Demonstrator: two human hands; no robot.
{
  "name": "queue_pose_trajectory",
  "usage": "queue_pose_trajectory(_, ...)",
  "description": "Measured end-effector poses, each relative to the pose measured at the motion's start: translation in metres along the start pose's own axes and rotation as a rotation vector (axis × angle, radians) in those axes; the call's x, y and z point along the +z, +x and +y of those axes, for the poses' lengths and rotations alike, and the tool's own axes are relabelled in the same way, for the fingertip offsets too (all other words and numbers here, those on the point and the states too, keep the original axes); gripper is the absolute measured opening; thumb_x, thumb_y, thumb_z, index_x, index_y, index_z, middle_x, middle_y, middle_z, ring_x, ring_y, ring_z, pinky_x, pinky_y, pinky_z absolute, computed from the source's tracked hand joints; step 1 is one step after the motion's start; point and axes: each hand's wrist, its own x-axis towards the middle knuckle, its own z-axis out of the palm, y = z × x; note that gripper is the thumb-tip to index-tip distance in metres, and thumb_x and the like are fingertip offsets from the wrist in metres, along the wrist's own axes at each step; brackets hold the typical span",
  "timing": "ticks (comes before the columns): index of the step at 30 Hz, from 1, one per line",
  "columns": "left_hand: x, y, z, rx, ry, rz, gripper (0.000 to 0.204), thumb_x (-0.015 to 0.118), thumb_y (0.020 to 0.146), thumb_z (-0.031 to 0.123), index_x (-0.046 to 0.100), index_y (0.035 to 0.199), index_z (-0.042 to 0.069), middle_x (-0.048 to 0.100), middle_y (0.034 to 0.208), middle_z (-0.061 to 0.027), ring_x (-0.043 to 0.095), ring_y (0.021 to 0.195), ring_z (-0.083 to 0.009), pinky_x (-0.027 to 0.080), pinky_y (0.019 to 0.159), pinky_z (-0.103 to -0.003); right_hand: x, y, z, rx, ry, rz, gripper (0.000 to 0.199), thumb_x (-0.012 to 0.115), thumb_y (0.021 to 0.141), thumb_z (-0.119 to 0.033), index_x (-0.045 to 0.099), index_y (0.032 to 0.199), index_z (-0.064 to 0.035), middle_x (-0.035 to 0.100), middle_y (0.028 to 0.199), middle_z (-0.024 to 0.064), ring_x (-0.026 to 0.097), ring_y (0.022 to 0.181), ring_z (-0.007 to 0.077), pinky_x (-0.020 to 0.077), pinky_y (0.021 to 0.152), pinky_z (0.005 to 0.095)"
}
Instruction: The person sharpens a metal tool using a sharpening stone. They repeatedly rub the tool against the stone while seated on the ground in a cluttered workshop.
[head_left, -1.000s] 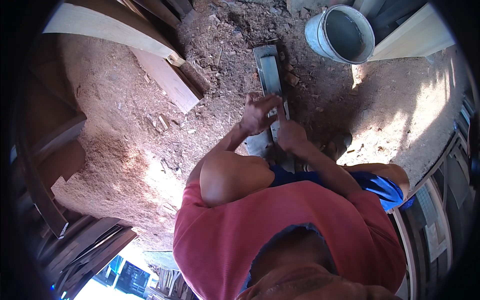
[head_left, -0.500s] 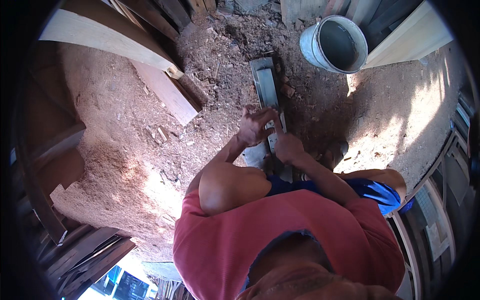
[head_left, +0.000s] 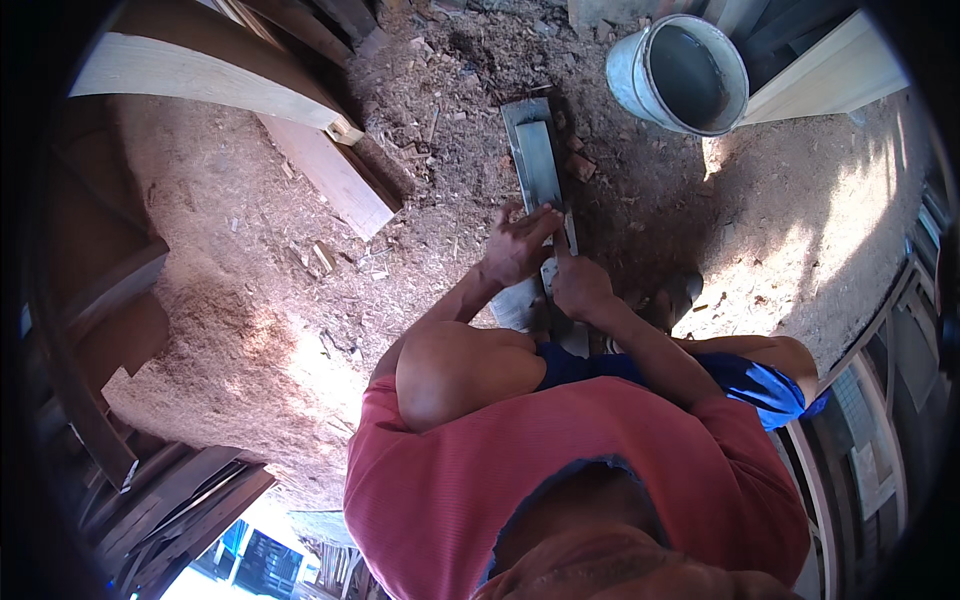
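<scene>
A long, narrow grey block [head_left: 540, 165], flat like a sharpening stone, lies lengthwise on a longer board [head_left: 522, 112] on the ground before me. My left hand [head_left: 518, 245] is bent over the near part of the block, its fingertips pressed down close together. Just to its right, my right hand [head_left: 582, 288] is closed, with the index finger stretched forward to meet the left fingers. Both hands bear on something flat at the block's near end, but the fingers cover it and its kind does not show.
At the far right stands a pale bucket [head_left: 625, 80] with greyish liquid. A light plank [head_left: 335, 190] lies left, near a raised pale beam [head_left: 200, 75]. Wood chips and shavings cover the ground. Stacked boards [head_left: 180, 510] are at lower left; wooden frames [head_left: 880, 400] lean on the right.
The whole view has shifted slightly, so the block and bucket sit higher in it. Against the block, my two hands have drawn a little nearer to me, keeping the same grip.
</scene>
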Motion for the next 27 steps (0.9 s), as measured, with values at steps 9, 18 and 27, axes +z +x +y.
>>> queue_pose_trajectory(9,-0.052,0.111,-0.072,0.109,0.151,0.009,0.064,0.085,0.078,0.029,0.063,0.135,0.011,0.070,0.133,-0.0091,0.064,0.128,-0.0224,0.035,0.113,-0.047,-0.084,0.093,-0.013,-0.324,-0.064,0.277,0.097,0.064,0.087,-0.014,0.006,0.166,-0.0100,0.072,0.101,0.0311,0.071,0.091,0.0487,0.0559,0.082,0.0587)
queue_pose_trajectory(18,-0.038,0.066,-0.041,0.057,0.240,0.005,0.059,0.086,0.078,0.030,0.065,0.131,0.017,0.071,0.133,-0.0005,0.066,0.123,-0.0138,0.033,0.111,-0.048,-0.044,0.050,-0.011,-0.204,-0.020,0.181,0.094,0.059,0.090,-0.014,0.002,0.165,-0.0067,0.072,0.109,0.0303,0.072,0.094,0.0457,0.0570,0.089,0.0543)
queue_pose_trajectory(27,-0.037,0.037,-0.012,-0.064,0.084,-0.098,0.067,0.087,0.074,0.038,0.065,0.135,0.018,0.070,0.134,0.0006,0.067,0.122,-0.0128,0.033,0.111,-0.049,-0.024,0.011,0.001,-0.109,0.011,0.036,0.089,0.057,0.090,-0.013,0.009,0.165,-0.0056,0.071,0.108,0.0325,0.072,0.092,0.0461,0.0570,0.087,0.0544)
